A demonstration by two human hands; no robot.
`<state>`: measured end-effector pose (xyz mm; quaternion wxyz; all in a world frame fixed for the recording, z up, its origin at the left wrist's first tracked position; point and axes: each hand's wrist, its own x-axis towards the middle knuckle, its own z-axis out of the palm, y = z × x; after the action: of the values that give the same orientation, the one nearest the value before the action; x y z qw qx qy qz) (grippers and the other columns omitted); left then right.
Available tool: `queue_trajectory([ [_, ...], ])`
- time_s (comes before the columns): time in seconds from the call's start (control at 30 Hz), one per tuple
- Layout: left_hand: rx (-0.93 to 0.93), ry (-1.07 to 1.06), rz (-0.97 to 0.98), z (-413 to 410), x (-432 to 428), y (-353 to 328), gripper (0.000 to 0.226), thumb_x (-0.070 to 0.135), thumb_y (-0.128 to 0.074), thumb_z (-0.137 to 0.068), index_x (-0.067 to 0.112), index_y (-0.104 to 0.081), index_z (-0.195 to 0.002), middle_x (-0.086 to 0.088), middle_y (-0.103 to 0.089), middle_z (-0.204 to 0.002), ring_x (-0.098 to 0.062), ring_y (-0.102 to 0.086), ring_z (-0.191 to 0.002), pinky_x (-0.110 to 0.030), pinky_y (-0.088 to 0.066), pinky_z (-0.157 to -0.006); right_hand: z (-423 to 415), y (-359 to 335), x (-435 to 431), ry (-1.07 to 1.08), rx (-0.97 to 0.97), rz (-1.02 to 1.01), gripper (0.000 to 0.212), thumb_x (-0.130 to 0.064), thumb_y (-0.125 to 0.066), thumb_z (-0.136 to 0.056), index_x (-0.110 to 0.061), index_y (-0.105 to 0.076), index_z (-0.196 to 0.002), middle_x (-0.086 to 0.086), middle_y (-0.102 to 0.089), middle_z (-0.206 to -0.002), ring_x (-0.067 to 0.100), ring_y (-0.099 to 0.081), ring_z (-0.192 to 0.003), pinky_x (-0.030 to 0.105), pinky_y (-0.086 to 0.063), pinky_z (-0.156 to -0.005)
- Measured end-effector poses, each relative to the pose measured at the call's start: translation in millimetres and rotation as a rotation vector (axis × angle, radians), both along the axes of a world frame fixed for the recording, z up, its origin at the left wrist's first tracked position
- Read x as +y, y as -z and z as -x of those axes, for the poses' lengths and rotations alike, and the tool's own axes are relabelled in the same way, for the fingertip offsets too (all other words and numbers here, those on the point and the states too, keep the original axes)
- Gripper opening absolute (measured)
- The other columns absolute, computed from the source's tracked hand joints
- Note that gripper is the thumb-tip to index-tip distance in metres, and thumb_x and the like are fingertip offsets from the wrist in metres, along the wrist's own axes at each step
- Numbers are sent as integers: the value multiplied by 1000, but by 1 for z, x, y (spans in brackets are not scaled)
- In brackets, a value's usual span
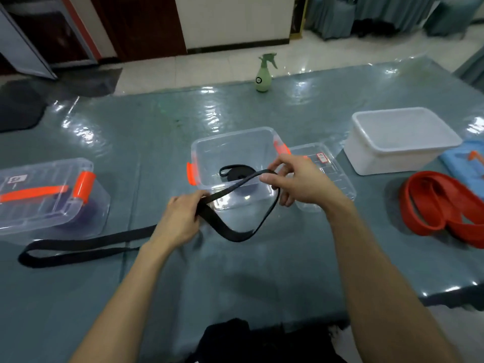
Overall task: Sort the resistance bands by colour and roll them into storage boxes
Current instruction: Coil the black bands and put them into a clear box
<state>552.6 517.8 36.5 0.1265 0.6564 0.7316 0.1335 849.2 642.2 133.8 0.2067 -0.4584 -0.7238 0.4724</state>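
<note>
A long black resistance band (78, 244) trails across the table from the left. My left hand (180, 218) pinches it in front of the open clear box (209, 150). My right hand (301, 182) holds the band's other end over the box's near right corner, and a loop (235, 234) hangs between the two hands. A rolled black band (237, 175) lies inside the clear box. A red band (445, 208) lies loosely piled at the right.
A closed clear box with orange latches (49, 195) stands at the left, something dark purple inside it. A clear lid (327, 174) lies right of the open box. Behind it are a white tub (403, 140), a blue lid (466, 161) and a green spray bottle (264, 74).
</note>
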Motion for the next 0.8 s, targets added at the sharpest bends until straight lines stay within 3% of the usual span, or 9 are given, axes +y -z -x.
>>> queue_trajectory([
  [0.1, 23, 75, 262, 5, -4, -26, 106, 33, -83, -70, 42, -32, -163, 5, -62, -144, -23, -55, -137, -41, -37, -114, 13, -42, 6, 5, 88, -122, 30, -50, -92, -81, -25, -80, -94, -9, -71, -70, 17, -66, -55, 44, -64, -60],
  [0.17, -268, 107, 346, -3, -6, -50, 131, 65, -94, -61, 52, -19, -167, 16, -45, -162, 0, -46, -146, -36, -35, -125, 25, -76, 8, -22, 129, -215, 28, -57, -85, -84, -30, -82, -89, -17, -68, -65, 9, -55, -58, 28, -52, -61],
  [0.23, -532, 86, 163, -18, 6, -79, 131, 78, -94, -61, 59, -17, -165, 29, -31, -170, 21, -30, -149, -29, -30, -128, 40, -107, 10, -59, 113, -268, 21, -47, -81, -92, -27, -83, -85, -12, -76, -75, 14, -63, -67, 30, -54, -68],
  [0.33, -719, 120, -191, -43, 36, -134, 114, 62, -94, -73, 52, -27, -164, 24, -40, -169, 6, -33, -157, -29, -28, -128, 66, -150, 10, -139, 80, -341, 8, -21, -78, -94, -17, -83, -89, 9, -80, -87, 32, -73, -84, 45, -61, -79],
  [0.43, -912, 212, -315, -45, 60, -188, 63, 25, -89, -90, 29, -60, -145, 4, -74, -139, -17, -69, -132, -32, -51, -114, 87, -190, 14, -145, 166, -357, 8, -16, -76, -91, -11, -82, -90, 15, -78, -84, 16, -64, -64, 32, -52, -60],
  [0.5, -919, 214, -326, -33, 67, -219, 27, 9, -80, -98, 9, -70, -123, 1, -79, -93, -26, -76, -82, -32, -59, -83, 95, -215, 24, -91, 233, -340, 11, -17, -74, -88, -10, -81, -92, 12, -74, -76, 15, -59, -58, 28, -48, -54],
  [0.57, -882, 194, -350, -14, 70, -248, 14, 8, -77, -100, 5, -68, -110, 3, -61, -67, -20, -54, -57, -27, -46, -57, 99, -237, 37, -49, 260, -265, 18, -15, -71, -92, -3, -79, -101, 11, -71, -79, 20, -59, -54, 31, -49, -54],
  [0.7, -530, 250, -368, 20, 70, -309, 14, 22, -85, -96, 19, -73, -103, 15, -65, -73, 1, -57, -63, -14, -44, -58, 100, -257, 48, -165, 179, 122, 30, -14, -61, -107, 9, -65, -126, 23, -77, -97, 22, -68, -64, 30, -59, -58],
  [0.8, -424, 310, -277, 37, 66, -331, 10, 29, -80, -100, 20, -79, -105, 1, -68, -83, -9, -60, -72, -27, -46, -68, 100, -261, 49, -261, 149, 295, 27, -13, -56, -112, 7, -64, -129, 18, -78, -88, 26, -74, -85, 32, -68, -79],
])
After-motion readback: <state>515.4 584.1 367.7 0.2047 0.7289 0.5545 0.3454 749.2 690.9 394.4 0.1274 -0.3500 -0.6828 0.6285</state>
